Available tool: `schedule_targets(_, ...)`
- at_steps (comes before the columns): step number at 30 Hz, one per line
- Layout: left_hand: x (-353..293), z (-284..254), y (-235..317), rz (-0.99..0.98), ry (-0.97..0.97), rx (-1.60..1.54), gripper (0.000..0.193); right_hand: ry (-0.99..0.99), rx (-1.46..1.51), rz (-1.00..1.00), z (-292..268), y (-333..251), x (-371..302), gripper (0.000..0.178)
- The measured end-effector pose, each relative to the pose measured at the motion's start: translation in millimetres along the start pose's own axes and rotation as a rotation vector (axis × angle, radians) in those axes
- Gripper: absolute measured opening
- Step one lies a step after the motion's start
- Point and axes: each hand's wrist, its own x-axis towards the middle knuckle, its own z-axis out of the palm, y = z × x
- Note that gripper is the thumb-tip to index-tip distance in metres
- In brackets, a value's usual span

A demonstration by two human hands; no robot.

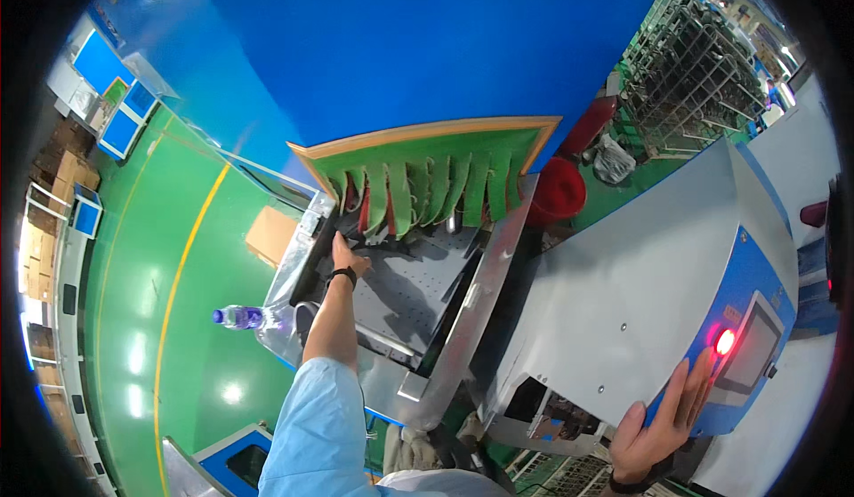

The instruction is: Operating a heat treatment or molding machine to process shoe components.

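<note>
Black part (313, 261) at the tray's (405, 297) left edge looks rigid; left hand (345, 255) touches it, grip indiscernible. Right hand (663, 426) lies flat and unclenched on the machine housing (623, 301), fingertips near the red button (725, 341).

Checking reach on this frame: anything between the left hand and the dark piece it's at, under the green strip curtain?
Nothing visible. The left hand is already on the dark piece at the left edge of the perforated tray. The green strip curtain hangs just beyond, not in front. The right hand rests on the machine panel beside the red lamp.
</note>
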Motion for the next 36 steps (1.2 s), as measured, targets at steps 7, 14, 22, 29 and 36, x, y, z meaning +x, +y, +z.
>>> schedule_targets(7, -73.9, 46.3, 58.9, -0.241, -0.481, 0.024, 0.065, 0.029, -0.039, 0.044, -1.3, 3.1, -4.8, 0.066)
schedule_targets(14, -243.3, -57.5, 96.1, -0.65, -0.827, -1.215, 0.036, 0.138, 0.104, 0.02, -4.4, 0.4, -1.0, 0.061)
schedule_targets(22, -449.3, -170.2, 161.0, -0.387, -1.571, -1.426, 0.068, 0.101, 1.348, 0.234, 26.9, -60.2, -160.9, 0.098)
schedule_targets(29, -504.8, -180.1, 214.9, 0.323, -1.768, -0.282, 0.061, -0.76, 2.413, 0.618, 52.9, 2.8, -199.7, 0.062)
schedule_targets(36, -537.2, -183.4, 234.6, 0.497, -1.735, -0.036, 0.068, -0.661, 2.677, 0.559, 2.2, 21.0, -223.5, 0.081)
